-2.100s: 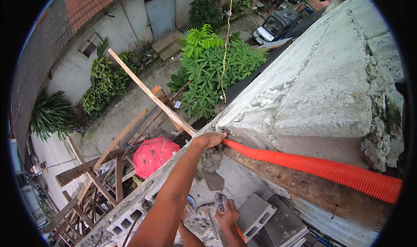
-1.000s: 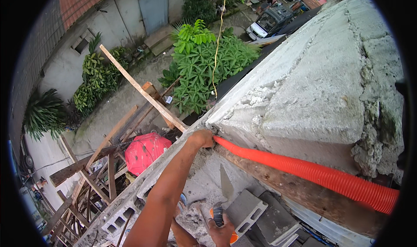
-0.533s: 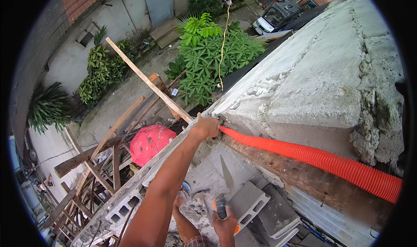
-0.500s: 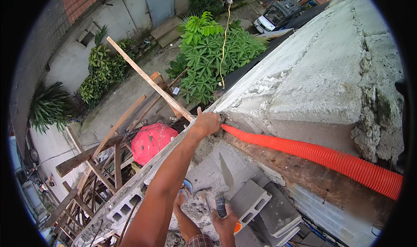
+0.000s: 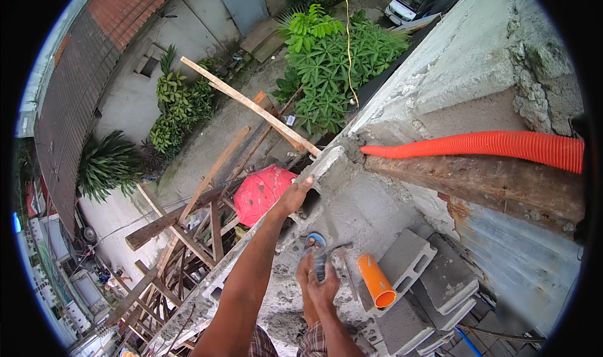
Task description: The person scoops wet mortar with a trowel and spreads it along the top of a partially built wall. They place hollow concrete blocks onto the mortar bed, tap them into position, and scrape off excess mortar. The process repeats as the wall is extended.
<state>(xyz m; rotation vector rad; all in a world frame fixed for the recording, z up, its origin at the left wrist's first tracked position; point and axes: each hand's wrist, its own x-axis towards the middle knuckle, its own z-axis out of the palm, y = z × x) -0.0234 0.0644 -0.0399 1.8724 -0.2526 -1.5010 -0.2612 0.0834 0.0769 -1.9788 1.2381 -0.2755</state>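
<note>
My left hand [image 5: 295, 197] is closed on the near end of a hollow concrete block [image 5: 331, 161] on top of the wall's edge; some of its fingers are hidden. Below it, my right hand [image 5: 323, 286] grips the dark handle of a trowel [image 5: 320, 266]. The trowel's grey blade points away from me and is hard to tell from the concrete behind it. Just right of that hand lies a thin-handled tool with a curved head, and beyond it an orange pipe piece [image 5: 375, 280] rests by the stacked grey blocks [image 5: 405, 263].
An orange-red corrugated conduit [image 5: 477, 146] runs from the corner along a rough wooden beam [image 5: 477, 181]. Beyond the wall's left edge is a drop, with timbers [image 5: 217, 231], a red umbrella [image 5: 264, 195] and plants [image 5: 339, 61] below. My sandalled foot [image 5: 314, 239] stands close to that edge.
My left hand has come back from the conduit's end toward me along the wall, uncovering the block. The trowel has drawn nearer my foot, and the orange pipe piece now shows fully.
</note>
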